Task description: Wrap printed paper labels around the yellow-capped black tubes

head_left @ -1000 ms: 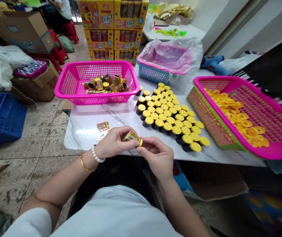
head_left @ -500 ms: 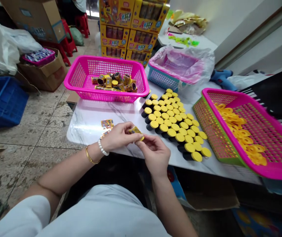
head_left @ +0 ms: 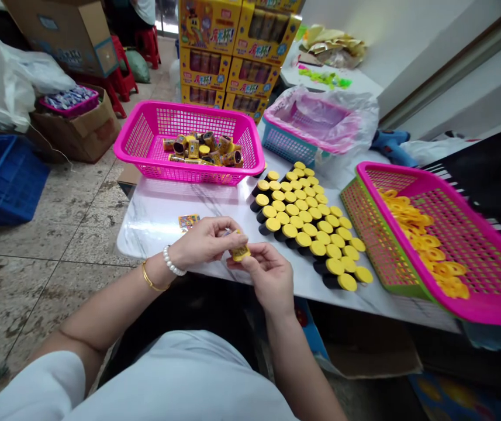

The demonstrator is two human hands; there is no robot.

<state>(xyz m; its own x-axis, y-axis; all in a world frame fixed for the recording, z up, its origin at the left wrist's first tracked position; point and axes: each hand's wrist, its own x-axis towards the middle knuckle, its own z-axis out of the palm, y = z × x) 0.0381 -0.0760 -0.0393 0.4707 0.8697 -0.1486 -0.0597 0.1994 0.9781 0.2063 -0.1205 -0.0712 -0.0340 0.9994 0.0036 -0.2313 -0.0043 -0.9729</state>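
Both of my hands meet over the near edge of the white marble table (head_left: pixel 158 216). My left hand (head_left: pixel 206 241) and my right hand (head_left: pixel 265 275) are closed together on one small yellow-capped tube (head_left: pixel 240 252) with a printed label around it. Just right of them stands a block of several black tubes with yellow caps (head_left: pixel 309 225). A small printed sticker sheet (head_left: pixel 189 221) lies on the table beside my left hand. A pink basket (head_left: pixel 189 140) at the back left holds several labelled tubes.
A pink and green basket (head_left: pixel 460 234) of yellow rings sits at the right. A bag-lined blue and pink basket (head_left: pixel 315 123) stands behind the tubes. Yellow cartons (head_left: pixel 232 52), a blue crate (head_left: pixel 4 178) and cardboard boxes are on the floor at the left.
My hands have kept hold of the tube and turned it, so its end now points down. The camera has shifted slightly.
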